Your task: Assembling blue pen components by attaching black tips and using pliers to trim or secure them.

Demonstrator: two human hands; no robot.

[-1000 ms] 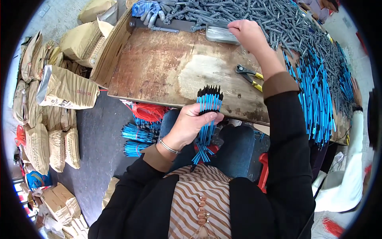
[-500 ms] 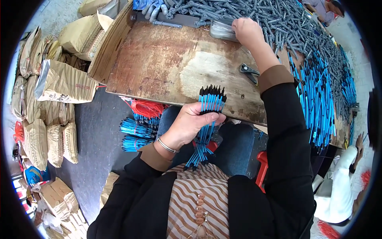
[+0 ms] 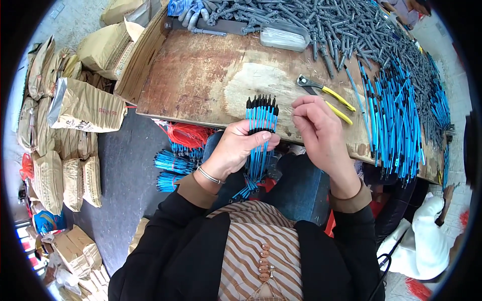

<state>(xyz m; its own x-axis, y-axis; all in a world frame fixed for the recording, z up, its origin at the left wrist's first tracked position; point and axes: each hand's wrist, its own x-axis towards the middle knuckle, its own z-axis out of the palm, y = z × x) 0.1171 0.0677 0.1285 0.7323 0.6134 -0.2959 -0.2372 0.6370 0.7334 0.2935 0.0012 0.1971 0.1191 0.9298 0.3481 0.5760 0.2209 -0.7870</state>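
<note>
My left hand (image 3: 240, 145) is wrapped round a bundle of thin blue rods with black tips (image 3: 262, 118). The tips point away from me over the table's near edge, and the rods' other ends hang above my lap. To the right of the bundle, apart from it, is my right hand (image 3: 319, 133). Its fingers are curled into a pinch; anything in them is too small to make out. Just beyond it lie cutting pliers with yellow handles (image 3: 329, 95). A clear plastic box (image 3: 284, 38) with thin white strips in it stands farther back.
A heap of grey plastic parts (image 3: 346, 25) covers the table's far side. More blue rods (image 3: 396, 120) lie at the right edge. Tied blue bundles (image 3: 170, 163) and red string (image 3: 188, 136) are below the table (image 3: 191, 75). Brown sacks (image 3: 88, 108) are stacked left.
My right hand has come back from the clear box toward me and now is beside the bundle. The pliers are uncovered. My left hand keeps its hold, with the bundle shifted slightly left.
</note>
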